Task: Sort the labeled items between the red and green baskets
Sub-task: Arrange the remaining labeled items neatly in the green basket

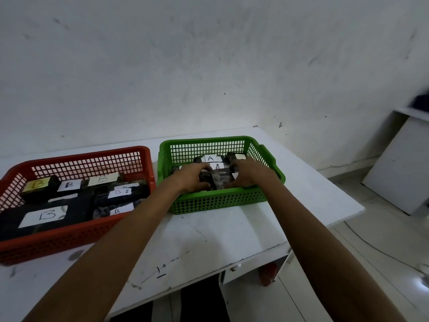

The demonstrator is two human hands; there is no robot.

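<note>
Both hands' grip (217,178) clasps dark block (217,181), upright.

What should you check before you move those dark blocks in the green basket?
1. Both hands on the dark block: left hand and right hand flank it: ok.
2. Its label readable: hidden: cannot tell.
3. Green basket shows only A labels: ok.
4. Red basket shows only B labels: ok.
5. Grip firm: cannot tell.
</note>
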